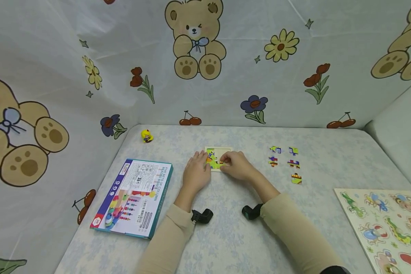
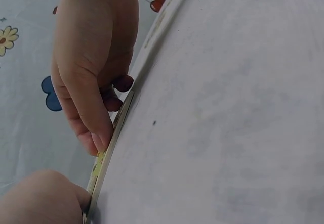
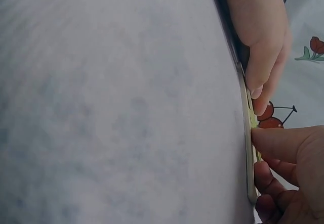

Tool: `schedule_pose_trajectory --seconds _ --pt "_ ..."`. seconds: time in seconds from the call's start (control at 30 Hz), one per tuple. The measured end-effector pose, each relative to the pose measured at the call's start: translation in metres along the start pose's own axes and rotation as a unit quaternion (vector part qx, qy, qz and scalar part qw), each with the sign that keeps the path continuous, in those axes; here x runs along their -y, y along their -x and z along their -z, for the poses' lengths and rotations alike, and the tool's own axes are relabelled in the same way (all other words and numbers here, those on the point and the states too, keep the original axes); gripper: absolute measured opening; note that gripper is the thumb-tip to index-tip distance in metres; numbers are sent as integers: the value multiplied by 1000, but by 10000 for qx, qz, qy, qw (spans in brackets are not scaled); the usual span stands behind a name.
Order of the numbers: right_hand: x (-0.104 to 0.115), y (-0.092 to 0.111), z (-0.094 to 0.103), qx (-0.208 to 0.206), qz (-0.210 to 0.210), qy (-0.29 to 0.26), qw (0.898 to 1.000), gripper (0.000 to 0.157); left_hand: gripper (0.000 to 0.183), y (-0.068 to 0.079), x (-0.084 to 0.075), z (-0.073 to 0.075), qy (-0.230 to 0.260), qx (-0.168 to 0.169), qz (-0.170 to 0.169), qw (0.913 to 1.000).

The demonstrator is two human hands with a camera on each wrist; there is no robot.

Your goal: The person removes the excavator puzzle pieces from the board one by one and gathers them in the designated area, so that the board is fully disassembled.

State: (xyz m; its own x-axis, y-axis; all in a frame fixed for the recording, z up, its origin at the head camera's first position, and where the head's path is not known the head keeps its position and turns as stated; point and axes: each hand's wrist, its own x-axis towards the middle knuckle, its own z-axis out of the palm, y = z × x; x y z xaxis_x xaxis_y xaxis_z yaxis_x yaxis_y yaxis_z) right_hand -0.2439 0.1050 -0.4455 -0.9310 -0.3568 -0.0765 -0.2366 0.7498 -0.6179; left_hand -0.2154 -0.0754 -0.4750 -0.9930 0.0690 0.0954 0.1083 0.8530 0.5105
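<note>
A small wooden puzzle tray (image 1: pixel 218 148) lies flat in front of both hands, its left part filled with green and yellow puzzle pieces (image 1: pixel 212 164). My left hand (image 1: pixel 196 172) rests over the tray's left edge, fingers stretched forward and thumb beside the pieces. From the right, my right hand (image 1: pixel 239 166) reaches over the tray with thumb and fingertips pinching a puzzle piece (image 1: pixel 221 162), mostly hidden by the fingers. In the left wrist view, the tray (image 2: pixel 112 142) appears edge-on below the left fingertips. The right wrist view shows the right thumb (image 3: pixel 276 144) right at the tray's rim.
Several loose puzzle pieces (image 1: pixel 293 164) lie right of the tray. A boxed toy set (image 1: pixel 137 198) sits at left, with a small yellow figurine (image 1: pixel 146 136) behind it. At the right front lies a wooden board with animal pictures (image 1: pixel 380 224). Printed cloth walls (image 1: pixel 233 91) border the table.
</note>
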Motion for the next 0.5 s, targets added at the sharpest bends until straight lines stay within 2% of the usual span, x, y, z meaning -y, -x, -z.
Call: schedule_pose_trajectory --seconds 0.5 --pt "6 -1 1 -64 -219 -310 9993 16 51 1 0 -2 -123 -44 -32 9999"
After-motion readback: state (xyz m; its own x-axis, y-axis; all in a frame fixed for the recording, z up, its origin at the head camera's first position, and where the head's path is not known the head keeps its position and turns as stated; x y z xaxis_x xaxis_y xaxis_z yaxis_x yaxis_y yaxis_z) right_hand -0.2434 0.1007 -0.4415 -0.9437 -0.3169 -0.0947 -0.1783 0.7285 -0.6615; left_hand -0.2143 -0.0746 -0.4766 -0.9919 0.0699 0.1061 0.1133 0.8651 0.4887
